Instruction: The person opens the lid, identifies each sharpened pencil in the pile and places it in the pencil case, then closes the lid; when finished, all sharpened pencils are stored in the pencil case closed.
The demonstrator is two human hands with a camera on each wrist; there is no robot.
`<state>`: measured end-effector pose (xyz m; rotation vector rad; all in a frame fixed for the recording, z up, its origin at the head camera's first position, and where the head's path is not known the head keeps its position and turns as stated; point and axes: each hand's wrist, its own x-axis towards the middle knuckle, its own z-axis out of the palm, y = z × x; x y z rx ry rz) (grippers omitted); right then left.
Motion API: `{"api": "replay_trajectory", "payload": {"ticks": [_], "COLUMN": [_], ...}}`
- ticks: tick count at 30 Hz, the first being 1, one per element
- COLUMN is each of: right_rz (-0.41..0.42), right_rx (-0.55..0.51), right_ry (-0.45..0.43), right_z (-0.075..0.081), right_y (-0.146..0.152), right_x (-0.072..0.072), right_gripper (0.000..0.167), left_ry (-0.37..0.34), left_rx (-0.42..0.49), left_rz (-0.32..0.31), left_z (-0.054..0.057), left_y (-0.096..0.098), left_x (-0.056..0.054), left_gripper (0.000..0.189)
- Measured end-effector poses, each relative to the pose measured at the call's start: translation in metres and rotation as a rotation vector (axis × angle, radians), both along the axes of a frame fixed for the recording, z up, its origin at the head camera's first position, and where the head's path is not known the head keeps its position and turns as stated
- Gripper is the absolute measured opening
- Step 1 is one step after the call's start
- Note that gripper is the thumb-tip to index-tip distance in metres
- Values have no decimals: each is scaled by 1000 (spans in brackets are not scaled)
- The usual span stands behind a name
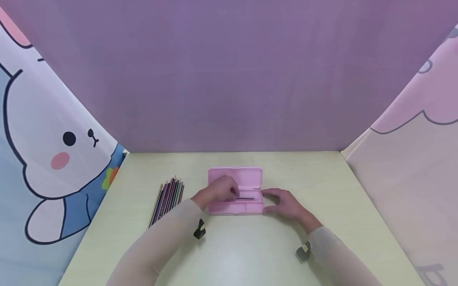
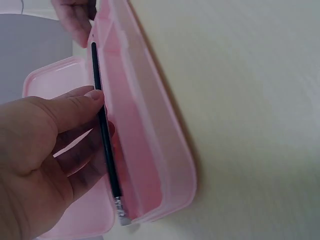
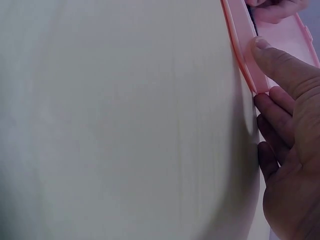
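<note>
The pink pencil case (image 1: 219,209) lies on the table with its lid (image 1: 250,176) folded back behind it. My left hand (image 1: 224,188) is over its tray and pinches a black pencil (image 2: 111,167) between thumb and fingers. A silver ferrule and eraser end the pencil nearest the left wrist camera, and its other end points toward my right hand. At the case's right end rests my right hand (image 1: 286,204), thumb (image 3: 270,52) and fingers spread along the edge. Low dividers split the tray into compartments.
Left of the case, a bundle of several dark and coloured pencils (image 1: 171,196) lies on the pale table (image 1: 243,246), partly hidden by my left sleeve. A purple panel (image 1: 236,79) rises behind the table, with printed cloth on both sides.
</note>
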<state>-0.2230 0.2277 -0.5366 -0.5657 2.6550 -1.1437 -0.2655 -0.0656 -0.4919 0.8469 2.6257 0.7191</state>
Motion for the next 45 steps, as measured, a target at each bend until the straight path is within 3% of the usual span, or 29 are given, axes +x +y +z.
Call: {"api": "replay_trajectory", "payload": {"ticks": [7, 13, 20, 30, 37, 45], "right_rz": [1, 0, -13, -15, -10, -13], "right_rx": [-15, -12, -11, -15, -10, -20], "right_ry": [-7, -7, -22, -10, -20, -12], "right_z": [-5, -7, -9, -21, -26, -31], "right_y": [0, -1, -1, -3, -4, -1], "right_x": [-1, -3, -5, -8, -12, -14], "right_gripper": [65, 65, 65, 66, 67, 68], "left_ry": [18, -6, -24, -93, -52, -55], "left_rx": [-42, 15, 73, 102, 121, 190], "left_rz": [18, 50, 46, 59, 50, 124], "left_z": [-5, -9, -17, -18, -25, -17], "left_y": [7, 4, -1, -4, -10, -27], "left_x": [2, 2, 0, -1, 2, 13], "left_gripper": [12, 12, 14, 18, 18, 20]}}
